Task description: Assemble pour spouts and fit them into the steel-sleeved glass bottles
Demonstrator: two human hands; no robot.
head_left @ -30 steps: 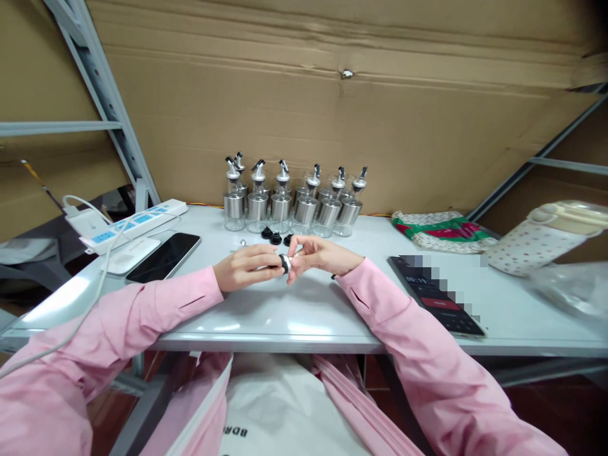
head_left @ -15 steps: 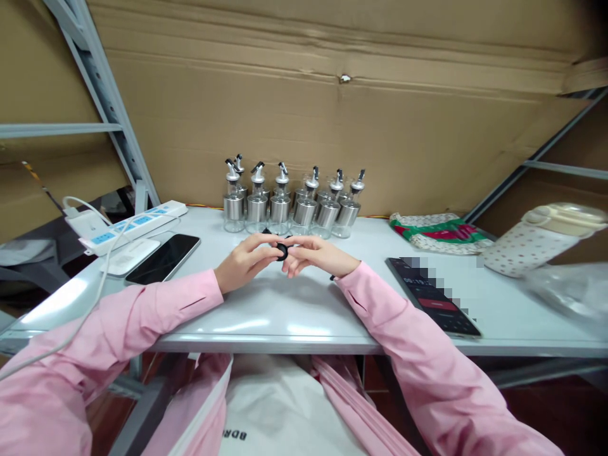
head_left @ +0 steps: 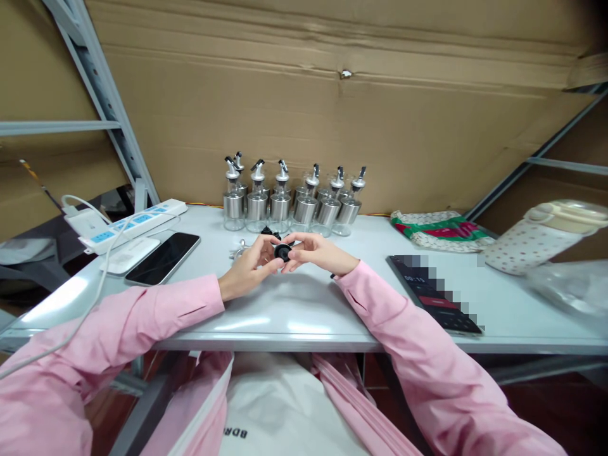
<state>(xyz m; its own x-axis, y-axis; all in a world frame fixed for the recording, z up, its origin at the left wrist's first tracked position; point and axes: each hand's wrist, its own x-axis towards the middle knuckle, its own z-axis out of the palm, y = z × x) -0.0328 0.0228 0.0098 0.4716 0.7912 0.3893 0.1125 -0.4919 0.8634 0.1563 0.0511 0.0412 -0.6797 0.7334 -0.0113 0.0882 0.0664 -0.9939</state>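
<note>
My left hand (head_left: 251, 266) and my right hand (head_left: 316, 253) meet above the middle of the table, both gripping a small round black part (head_left: 283, 253). Its ringed circular face points toward me; it looks like a rubber or plastic stopper, but I cannot tell its exact kind. Just behind my fingers lie small black pieces (head_left: 270, 233), partly hidden. Beside my left hand are shiny silver pieces (head_left: 240, 248), partly covered by it. Farther back stand several glass and steel oil bottles (head_left: 280, 206) in rows, the front ones topped with silver pourers with black flaps.
On the left are a power strip (head_left: 137, 223), a white flat box (head_left: 130, 256) and a phone (head_left: 164, 258). To the right lie another phone (head_left: 432, 294), a patterned cloth (head_left: 439, 230), a dotted flask (head_left: 527, 237) and a clear plastic bag (head_left: 574, 288). Cardboard (head_left: 332, 126) walls the back.
The round black part has turned so its face shows more toward me. My left fingers have shifted lower around it, and silver pieces beside my left hand have come into view.
</note>
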